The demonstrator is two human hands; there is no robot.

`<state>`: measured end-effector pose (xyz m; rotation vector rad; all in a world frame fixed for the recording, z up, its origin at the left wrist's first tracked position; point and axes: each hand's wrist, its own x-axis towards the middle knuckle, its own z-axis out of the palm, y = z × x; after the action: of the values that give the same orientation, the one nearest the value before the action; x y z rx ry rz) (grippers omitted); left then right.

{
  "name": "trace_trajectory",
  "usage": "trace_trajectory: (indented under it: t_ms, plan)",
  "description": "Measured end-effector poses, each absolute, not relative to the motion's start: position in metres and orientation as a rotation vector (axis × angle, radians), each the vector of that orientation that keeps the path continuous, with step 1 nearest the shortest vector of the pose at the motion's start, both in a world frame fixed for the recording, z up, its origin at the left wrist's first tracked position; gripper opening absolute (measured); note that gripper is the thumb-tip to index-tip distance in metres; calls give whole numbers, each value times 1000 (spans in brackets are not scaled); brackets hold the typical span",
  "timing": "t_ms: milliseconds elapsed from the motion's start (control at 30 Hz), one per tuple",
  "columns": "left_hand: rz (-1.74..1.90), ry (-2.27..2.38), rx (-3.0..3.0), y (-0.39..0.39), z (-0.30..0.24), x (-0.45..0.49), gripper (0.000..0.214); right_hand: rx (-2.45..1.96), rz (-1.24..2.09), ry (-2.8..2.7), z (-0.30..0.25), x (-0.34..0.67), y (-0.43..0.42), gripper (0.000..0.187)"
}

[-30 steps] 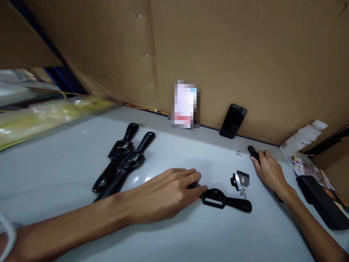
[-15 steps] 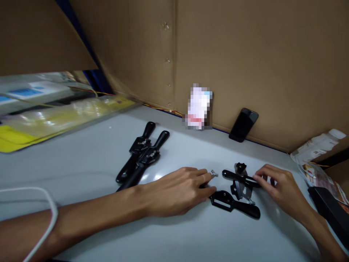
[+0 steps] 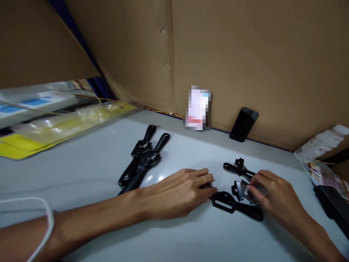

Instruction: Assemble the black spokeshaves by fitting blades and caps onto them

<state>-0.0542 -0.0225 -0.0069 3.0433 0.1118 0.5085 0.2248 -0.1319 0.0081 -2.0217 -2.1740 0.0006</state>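
left fingers (image 3: pixel 206 181) hold the frame (image 3: pixel 225 197); right fingers (image 3: pixel 259 195), grip unclear, are at the blade (image 3: pixel 243 184): likely arranging it, needing a flat pinch.

Along the back edge of the counter (image 3: pixel 81 160), 2 upright objects stand against the brown cardboard wall (image 3: pixel 245 54): a pixelated bright rectangle (image 3: pixel 198 109) and, to its right, a black phone (image 3: pixel 244 124). Toward the back left corner, clear plastic wrapping (image 3: pixel 79 118) lies over a yellow sheet (image 3: pixel 19 147). Near the back right corner are a tilted whitish bottle (image 3: pixel 321 144) and a printed packet (image 3: pixel 323 174), with a long black object (image 3: pixel 334 205) at the right edge.
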Motion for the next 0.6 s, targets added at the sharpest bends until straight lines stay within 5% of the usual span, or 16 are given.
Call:
trace_trajectory:
  t_ms: [167,400,600]
  plan:
    - [458,118,3021,-24,-4,-54,22,-2136,82,-2257,7,223,-139,27]
    - [476,170,2997,-26,-7,-55,23,-2118,277,-2062,3,222,-140,17]
    - [530,142,3001,-26,-10,-54,26,-2111,546,-1898,6,224,-135,37]
